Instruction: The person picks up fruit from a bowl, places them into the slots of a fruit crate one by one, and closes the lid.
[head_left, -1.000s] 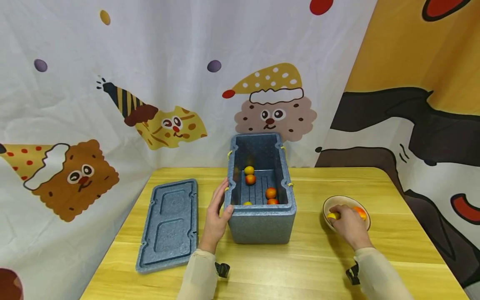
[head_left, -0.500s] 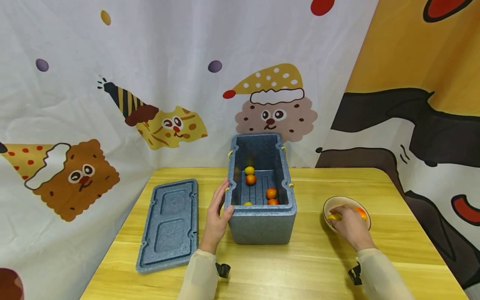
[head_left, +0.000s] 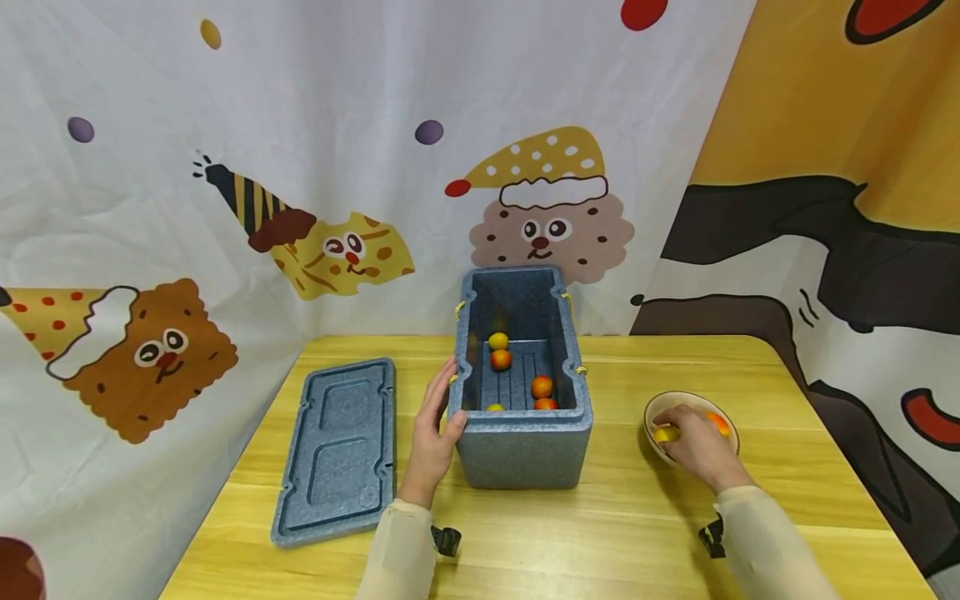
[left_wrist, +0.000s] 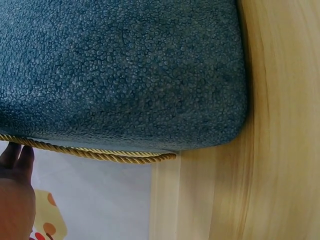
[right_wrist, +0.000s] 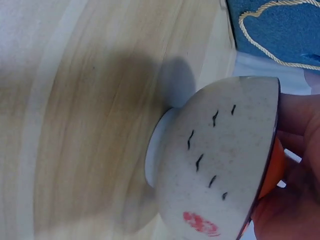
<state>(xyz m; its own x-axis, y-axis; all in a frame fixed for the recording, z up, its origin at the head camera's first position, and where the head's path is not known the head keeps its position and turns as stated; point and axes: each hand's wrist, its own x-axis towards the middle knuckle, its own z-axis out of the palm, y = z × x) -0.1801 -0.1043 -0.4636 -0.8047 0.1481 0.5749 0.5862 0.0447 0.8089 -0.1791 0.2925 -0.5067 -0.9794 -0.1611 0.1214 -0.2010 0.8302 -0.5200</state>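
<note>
Head view, box: a grey-blue box (head_left: 521,457) stands open on the counter (head_left: 630,542), its short end facing the person.
Head view, inside the box: two yellow fruits (head_left: 498,341) and three orange-red fruits (head_left: 542,387) show, some partly hidden by the near wall.
Head view, lid: the matching lid (head_left: 337,454) lies flat on the left, apart from the box.
Head view, left hand: the left hand (head_left: 429,446) rests on the box's left side near the front corner, fingers extended, thumb apart from them.
Head view, right hand: the right hand (head_left: 701,450) reaches into the bowl (head_left: 675,402), well right of the box; its grip is together on a yellow fruit (head_left: 663,434), with an orange fruit (head_left: 717,423) beside it.
Left wrist view, cord: a twisted yellow cord (left_wrist: 100,155) runs along the box wall; fingertips touch or nearly touch it.
Right wrist view, bowl: black strokes and a red mark decorate its outside; fingers reach over the rim, their tips hidden.
</note>
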